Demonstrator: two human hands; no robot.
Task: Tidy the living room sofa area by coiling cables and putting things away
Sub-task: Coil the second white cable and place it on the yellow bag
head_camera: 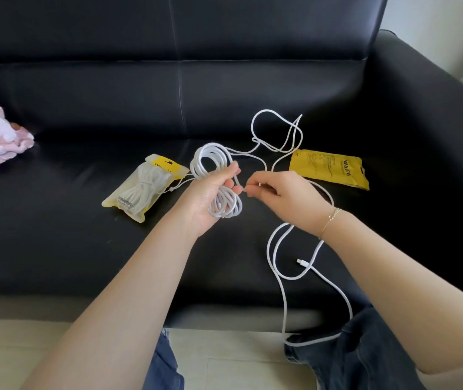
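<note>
One coiled cable [215,181], long axis upright

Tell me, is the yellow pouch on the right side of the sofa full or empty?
Empty, it seems: the yellow pouch lies flat on the sofa, while the clear pouch bulges with a coiled cable.

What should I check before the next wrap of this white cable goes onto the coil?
1. Coil gripped by left hand: ok.
2. Right hand pinching the cable by the coil: ok.
3. Loose cable free of knots: not ok, loops cross behind the hands.
4. Connector end unsnagged: ok, lies bare on the sofa.
5. Slack over the sofa edge, across the trouser leg: cannot tell whether it runs free.
6. Yellow pouch empty for the coil: cannot tell.
</note>
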